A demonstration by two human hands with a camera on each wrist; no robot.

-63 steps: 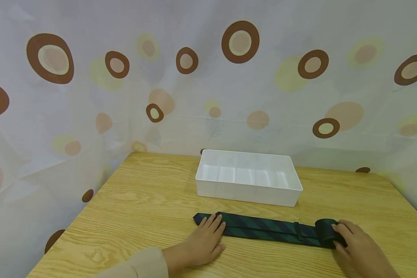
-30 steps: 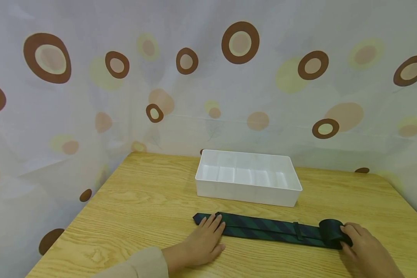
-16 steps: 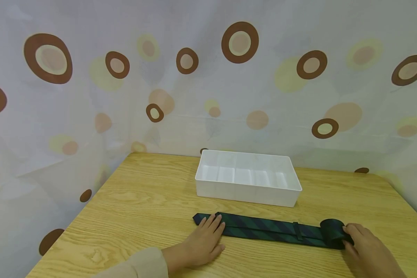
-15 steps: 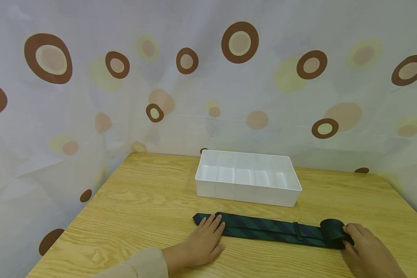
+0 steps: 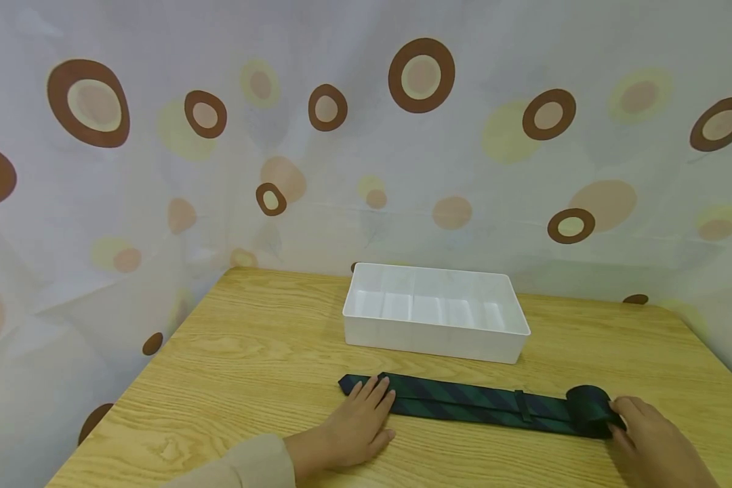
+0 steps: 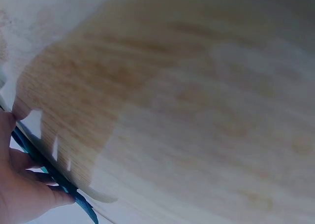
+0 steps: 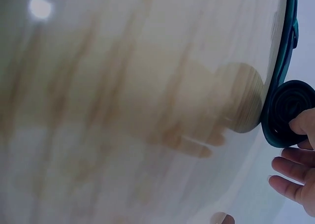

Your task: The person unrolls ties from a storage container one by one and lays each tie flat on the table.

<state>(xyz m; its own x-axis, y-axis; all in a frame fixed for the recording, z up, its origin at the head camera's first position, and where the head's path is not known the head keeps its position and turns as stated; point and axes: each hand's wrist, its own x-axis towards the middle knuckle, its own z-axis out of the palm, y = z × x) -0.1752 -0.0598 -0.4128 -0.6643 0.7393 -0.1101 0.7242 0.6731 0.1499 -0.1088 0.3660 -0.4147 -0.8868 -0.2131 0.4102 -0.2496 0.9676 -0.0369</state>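
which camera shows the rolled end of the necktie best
The right wrist view: it looks into the rolled end side-on, showing its spiral layers. The head view shows its outside; the left wrist view, only the necktie's unrolled part.

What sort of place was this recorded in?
Probably a screened-off tabletop workspace indoors: a wood-grain table backed by a circle-patterned curtain, with only a white box and a partly rolled tie on it.
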